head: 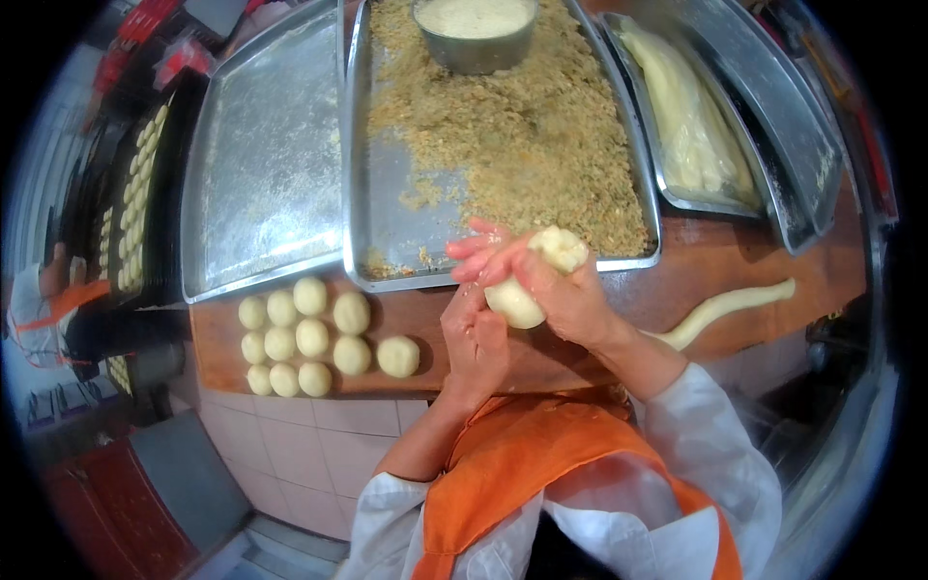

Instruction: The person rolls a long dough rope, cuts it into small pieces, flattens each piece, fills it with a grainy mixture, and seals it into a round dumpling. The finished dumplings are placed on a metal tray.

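My two hands meet over the table's near edge, just before the tray of crumbly filling. My right hand (pixel 565 297) is closed around a piece of pale dough (pixel 516 303), which bulges out below its fingers and again above the thumb. Against it lies my left hand (pixel 475 326), some fingers curled at the dough's left side; how firmly it grips is hidden. Round dough balls (pixel 312 337) stand in rows on the wooden table to the left. A thin rope of dough (pixel 732 308) lies on the wood at the right, partly behind my right forearm.
A metal tray (pixel 355 239) holds crumbly filling (pixel 536 159) and a metal bowl (pixel 478 51) of pale crumbs. Left of it lies a floury metal tray (pixel 268 159). A tray at the right holds covered dough (pixel 689 116). At far left, a person (pixel 51 304) stands near racked trays.
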The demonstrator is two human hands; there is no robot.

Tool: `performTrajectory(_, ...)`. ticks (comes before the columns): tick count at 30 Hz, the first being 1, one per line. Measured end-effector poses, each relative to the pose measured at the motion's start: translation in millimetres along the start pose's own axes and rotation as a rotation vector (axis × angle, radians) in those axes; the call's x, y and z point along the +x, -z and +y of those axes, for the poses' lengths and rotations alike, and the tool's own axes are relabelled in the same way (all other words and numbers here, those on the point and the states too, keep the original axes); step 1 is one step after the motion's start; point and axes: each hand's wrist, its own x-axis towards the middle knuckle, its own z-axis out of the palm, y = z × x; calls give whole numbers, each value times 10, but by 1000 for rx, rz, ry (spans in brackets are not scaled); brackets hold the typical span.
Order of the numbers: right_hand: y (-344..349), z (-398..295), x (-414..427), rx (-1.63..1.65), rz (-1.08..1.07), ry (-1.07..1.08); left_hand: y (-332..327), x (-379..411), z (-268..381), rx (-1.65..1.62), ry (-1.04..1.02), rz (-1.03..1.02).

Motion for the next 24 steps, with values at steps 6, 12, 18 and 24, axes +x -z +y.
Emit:
performTrajectory(6, 16, 8, -24, 171, 30, -127, -22, 41, 51, 98, -85, 9)
performTrajectory(12, 29, -27, -33, 33, -46, -115, 64, -60, -13, 26, -5, 22)
performTrajectory(18, 48, 106, -93, 202, 57, -236, -3, -17, 5, 56, -119, 16)
performTrajectory(24, -57, -46, -78, 232, 28, -278, 159, -151, -105, -177, 108, -45)
